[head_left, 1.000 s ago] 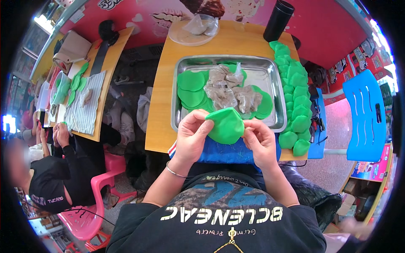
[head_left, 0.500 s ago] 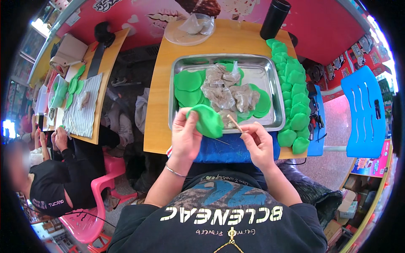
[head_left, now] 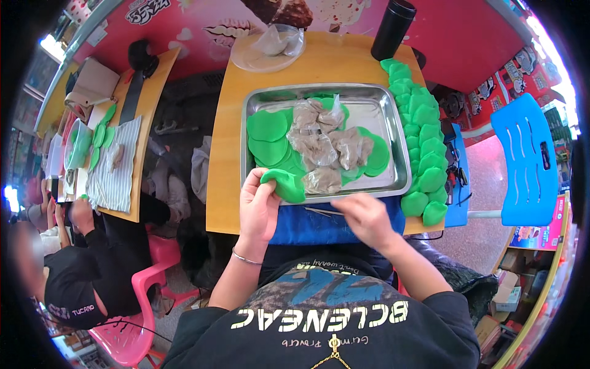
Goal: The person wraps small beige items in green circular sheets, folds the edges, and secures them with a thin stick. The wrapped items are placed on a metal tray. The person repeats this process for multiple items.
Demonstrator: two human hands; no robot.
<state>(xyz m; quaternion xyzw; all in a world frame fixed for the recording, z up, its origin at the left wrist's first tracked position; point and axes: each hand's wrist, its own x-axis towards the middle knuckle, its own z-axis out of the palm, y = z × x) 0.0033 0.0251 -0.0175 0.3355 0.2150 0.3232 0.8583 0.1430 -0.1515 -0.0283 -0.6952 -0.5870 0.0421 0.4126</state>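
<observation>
My left hand (head_left: 259, 206) pinches a thin green disc (head_left: 284, 186) between thumb and fingers. The disc is cupped and curled at one edge, over the near-left rim of a metal tray (head_left: 405, 175). In this tray, flat green discs (head_left: 268, 125) surround several clear plastic bags of greyish-brown, clay-like material (head_left: 313, 149). My right hand (head_left: 365, 216) hovers over the blue cloth (head_left: 375, 221) at the table's near edge, its fingers smeared by motion. A thin wooden stick (head_left: 324, 211) lies on that cloth just left of the right fingertips.
Overlapping green discs (head_left: 425, 129) line the table's right edge. A black cylinder (head_left: 393, 29) and a clear plastic lid (head_left: 268, 52) stand at the back. A blue chair (head_left: 525, 163) is to the right. A co-worker (head_left: 83, 264) sits at another table on the left.
The stick has left my right fingers and now lies on the blue cloth. My right hand has moved slightly left and down. The green disc in my left hand has shifted left and down.
</observation>
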